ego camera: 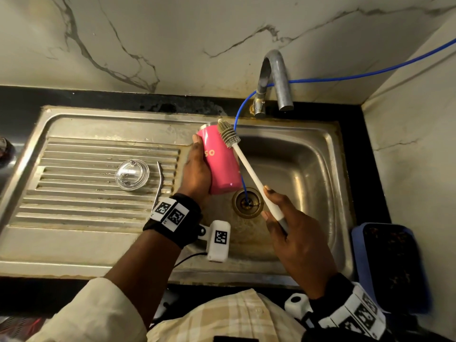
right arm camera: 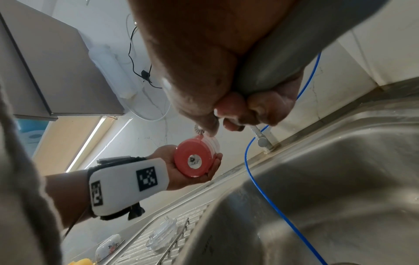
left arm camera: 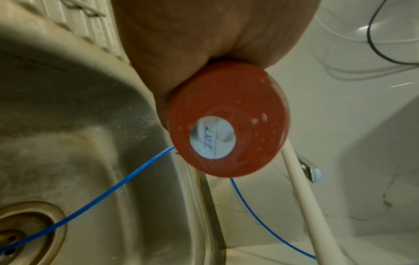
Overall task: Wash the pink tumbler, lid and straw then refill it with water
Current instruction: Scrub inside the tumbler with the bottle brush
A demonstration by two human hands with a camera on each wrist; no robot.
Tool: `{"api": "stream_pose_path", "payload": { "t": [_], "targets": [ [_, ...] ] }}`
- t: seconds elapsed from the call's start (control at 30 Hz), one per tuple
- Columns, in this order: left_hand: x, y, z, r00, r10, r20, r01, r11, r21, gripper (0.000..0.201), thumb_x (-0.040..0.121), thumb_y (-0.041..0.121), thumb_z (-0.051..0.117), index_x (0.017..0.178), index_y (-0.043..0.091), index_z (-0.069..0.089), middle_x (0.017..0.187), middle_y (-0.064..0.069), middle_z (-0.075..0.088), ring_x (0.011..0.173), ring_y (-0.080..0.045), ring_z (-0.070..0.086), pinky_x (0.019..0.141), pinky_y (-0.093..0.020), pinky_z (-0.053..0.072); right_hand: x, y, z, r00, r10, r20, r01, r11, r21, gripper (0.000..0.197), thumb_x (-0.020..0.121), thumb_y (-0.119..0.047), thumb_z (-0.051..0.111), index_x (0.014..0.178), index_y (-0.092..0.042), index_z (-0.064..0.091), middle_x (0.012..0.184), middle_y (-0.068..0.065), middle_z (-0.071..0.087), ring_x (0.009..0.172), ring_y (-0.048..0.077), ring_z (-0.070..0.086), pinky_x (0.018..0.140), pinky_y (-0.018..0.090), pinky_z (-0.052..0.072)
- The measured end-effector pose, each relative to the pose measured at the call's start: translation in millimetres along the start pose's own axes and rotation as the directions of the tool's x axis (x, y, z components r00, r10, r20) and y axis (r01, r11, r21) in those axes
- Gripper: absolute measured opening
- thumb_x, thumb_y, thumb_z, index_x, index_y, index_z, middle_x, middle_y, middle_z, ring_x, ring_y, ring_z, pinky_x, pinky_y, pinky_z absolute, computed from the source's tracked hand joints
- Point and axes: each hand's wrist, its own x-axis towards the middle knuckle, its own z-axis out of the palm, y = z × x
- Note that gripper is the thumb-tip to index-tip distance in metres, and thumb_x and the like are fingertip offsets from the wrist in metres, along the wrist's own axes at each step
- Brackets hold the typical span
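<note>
My left hand point(ego camera: 197, 169) grips the pink tumbler point(ego camera: 220, 159) over the left side of the sink basin point(ego camera: 303, 169), mouth tilted away from me. Its round base with a white sticker point(left arm camera: 212, 137) faces the left wrist camera and shows in the right wrist view as the tumbler base point(right arm camera: 192, 159). My right hand point(ego camera: 293, 233) holds the grey end of a white bottle brush point(ego camera: 251, 174). The grey bristle head point(ego camera: 228, 134) lies against the tumbler's rim, outside it. The clear lid point(ego camera: 132, 174) and metal straw point(ego camera: 160, 183) lie on the ribbed drainboard.
A steel tap point(ego camera: 274, 80) stands behind the basin. A thin blue tube point(ego camera: 345, 76) runs from the right wall into the drain point(ego camera: 247, 202). A blue tray point(ego camera: 389, 265) sits on the dark counter at the right. A marble wall rises behind.
</note>
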Motion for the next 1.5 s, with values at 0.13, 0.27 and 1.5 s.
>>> {"api": "stream_pose_path", "payload": {
  "t": [0.13,0.27,1.5],
  "targets": [
    [3,7,-4,0.999,-0.008,-0.045,0.004,0.997,-0.080,0.058,0.111,0.055,0.030,0.124,0.008,0.061,0.090,-0.014,0.079,0.077,-0.028,0.077,0.065,-0.040,0.065,-13,6,0,0.999,0.004,0.032,-0.005,1.000,0.012,0.050,0.103,-0.038,0.061,0.152,-0.037,0.050,0.102,-0.007,0.077,0.076,0.008,0.071,0.067,0.038,0.060],
    [-3,-1,1,0.999,-0.028,-0.020,0.028,0.999,-0.024,0.055,0.111,0.054,0.027,0.125,0.012,0.060,0.089,-0.011,0.079,0.080,-0.027,0.076,0.066,-0.041,0.065,-4,5,0,1.000,-0.001,0.005,0.001,1.000,0.018,0.051,0.103,-0.033,0.062,0.152,-0.039,0.048,0.123,-0.010,0.075,0.088,0.009,0.075,0.073,0.037,0.062],
    [3,-5,-2,0.992,0.031,0.120,-0.018,0.993,-0.114,0.074,0.091,0.058,0.064,0.149,0.015,0.049,0.132,-0.020,0.070,0.114,-0.038,0.071,0.086,-0.053,0.060,-1,4,0,0.998,-0.028,-0.057,0.031,0.998,0.052,0.046,0.104,-0.031,0.063,0.149,-0.033,0.052,0.116,-0.005,0.076,0.089,0.011,0.075,0.073,0.039,0.063]
  ]
}}
